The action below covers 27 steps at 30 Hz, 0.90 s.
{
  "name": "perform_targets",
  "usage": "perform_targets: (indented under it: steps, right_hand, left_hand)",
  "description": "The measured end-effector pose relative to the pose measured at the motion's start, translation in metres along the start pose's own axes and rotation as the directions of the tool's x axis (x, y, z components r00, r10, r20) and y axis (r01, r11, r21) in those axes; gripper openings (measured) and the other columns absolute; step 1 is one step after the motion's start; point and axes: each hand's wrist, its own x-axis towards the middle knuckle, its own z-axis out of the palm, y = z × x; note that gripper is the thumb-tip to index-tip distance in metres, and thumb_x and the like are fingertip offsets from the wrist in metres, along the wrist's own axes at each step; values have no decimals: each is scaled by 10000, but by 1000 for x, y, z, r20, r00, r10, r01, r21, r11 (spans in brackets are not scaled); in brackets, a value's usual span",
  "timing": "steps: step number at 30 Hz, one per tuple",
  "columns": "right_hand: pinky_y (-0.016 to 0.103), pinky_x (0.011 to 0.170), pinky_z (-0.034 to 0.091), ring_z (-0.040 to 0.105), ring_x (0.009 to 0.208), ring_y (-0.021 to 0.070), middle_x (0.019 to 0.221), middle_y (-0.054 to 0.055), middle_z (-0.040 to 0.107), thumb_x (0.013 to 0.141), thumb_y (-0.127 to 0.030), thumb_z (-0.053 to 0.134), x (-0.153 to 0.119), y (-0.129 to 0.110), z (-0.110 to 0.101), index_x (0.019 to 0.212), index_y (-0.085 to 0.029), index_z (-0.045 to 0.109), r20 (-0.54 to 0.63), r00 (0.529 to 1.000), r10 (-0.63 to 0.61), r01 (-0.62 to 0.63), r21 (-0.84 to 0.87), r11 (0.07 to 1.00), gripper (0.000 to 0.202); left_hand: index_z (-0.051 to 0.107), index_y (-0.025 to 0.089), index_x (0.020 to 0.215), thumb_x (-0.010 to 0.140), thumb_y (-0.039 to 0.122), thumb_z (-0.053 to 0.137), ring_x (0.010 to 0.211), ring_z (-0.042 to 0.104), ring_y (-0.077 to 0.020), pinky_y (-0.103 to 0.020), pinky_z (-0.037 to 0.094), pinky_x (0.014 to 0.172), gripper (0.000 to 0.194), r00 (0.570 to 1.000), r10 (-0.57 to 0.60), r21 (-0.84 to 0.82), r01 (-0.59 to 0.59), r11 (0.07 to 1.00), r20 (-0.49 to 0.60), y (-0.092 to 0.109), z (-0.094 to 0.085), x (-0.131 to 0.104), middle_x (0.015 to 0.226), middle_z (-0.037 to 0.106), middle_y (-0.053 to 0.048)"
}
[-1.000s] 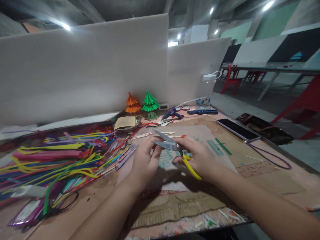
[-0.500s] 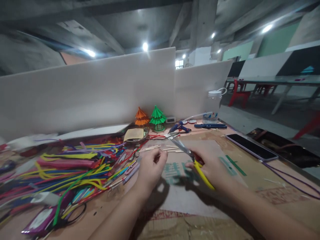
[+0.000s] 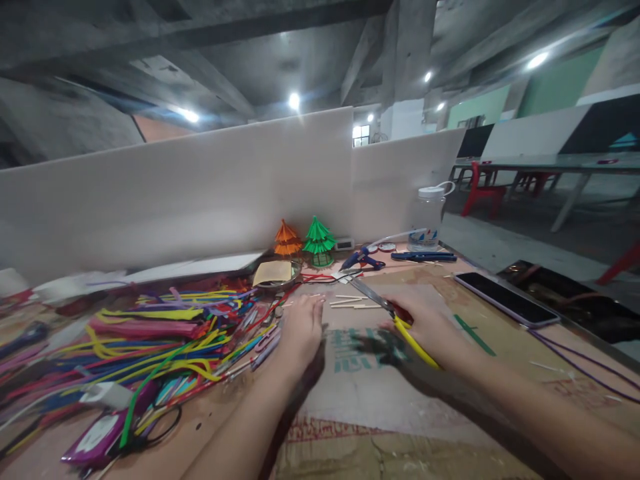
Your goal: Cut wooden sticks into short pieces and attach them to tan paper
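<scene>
While the right hand (image 3: 425,327) grips the yellow-handled scissors (image 3: 395,317), blades together and pointing away over the cardboard sheet (image 3: 365,387), the left hand (image 3: 300,330) lies flat, holding nothing, just beside. A careless sweep could catch its fingers, or scatter the thin sticks (image 3: 350,301) lying ahead.

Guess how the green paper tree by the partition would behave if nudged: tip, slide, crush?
The green paper tree looks like folded paper tiers on a narrow base, so probably very light; a nudge would likely slide or tip it. The pleated tiers look thin and would probably crush under a firm pinch. It stands close beside the orange paper tree, so it might knock that.
</scene>
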Motion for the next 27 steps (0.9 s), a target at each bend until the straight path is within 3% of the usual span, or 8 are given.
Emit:
perform_targets:
  steps: [2,5,9,13,16,23,27]
  right_hand:
    - [336,643,460,617,743,241,837,61,705,853,-552,683,-1,13,-4,1183,-218,727,-17,997,-70,69,-48,996,471]
    - [340,668,468,607,743,239,841,66,705,862,-542,660,-1,38,-7,1130,-209,736,-116,988,-104,97,-68,993,434]
    - [341,654,487,646,767,260,877,90,724,879,-560,599,2,58,-7,1063,-191,728,-212,977,-25,19,-30,999,433]
    - [339,661,498,653,770,254,891,87,729,883,-557,597,3,56,-8,1092,-200,724,-185,982,-40,40,-6,999,432]
    - [335,644,492,628,724,236,859,73,715,871,-555,633,1,50,-7,1142,-194,716,-130,991,-28,28,1,1000,459]
    - [323,632,470,607,713,222,847,60,686,893,-568,627,-12,33,-8,1219,-212,691,-64,996,-68,68,-5,998,487]
    - [321,633,464,596,708,212,855,57,674,905,-587,629,-17,27,-10,1238,-225,675,-45,989,-138,137,-22,990,494]
  left_hand:
    - [670,162,1109,1033,285,508,1080,638,-235,-443,511,970,218,998,29,56,-32,998,58,-8,11,0,1127,685,-93]
    - [643,157,1199,992,345,626,1049,662,-227,-443,573,912,280,987,65,126,-84,988,148,-11,29,7,1210,661,-94]
    - [623,167,1254,995,341,624,1069,662,-233,-441,584,907,312,961,128,179,-174,968,245,12,60,33,1262,643,-104]
    - [620,174,1267,995,343,623,1105,651,-243,-459,573,936,320,943,161,228,-232,946,291,36,82,58,1296,630,-109]
    - [616,178,1276,996,343,621,1114,648,-245,-462,571,942,326,949,127,279,-211,937,290,27,73,69,1308,625,-111]
    - [620,179,1269,997,346,619,1095,653,-238,-450,577,929,318,965,-85,418,-28,908,248,-50,4,64,1295,630,-109]
    - [617,177,1271,996,346,621,1091,656,-238,-448,579,923,323,954,-119,421,-9,907,277,-66,2,56,1291,632,-108]
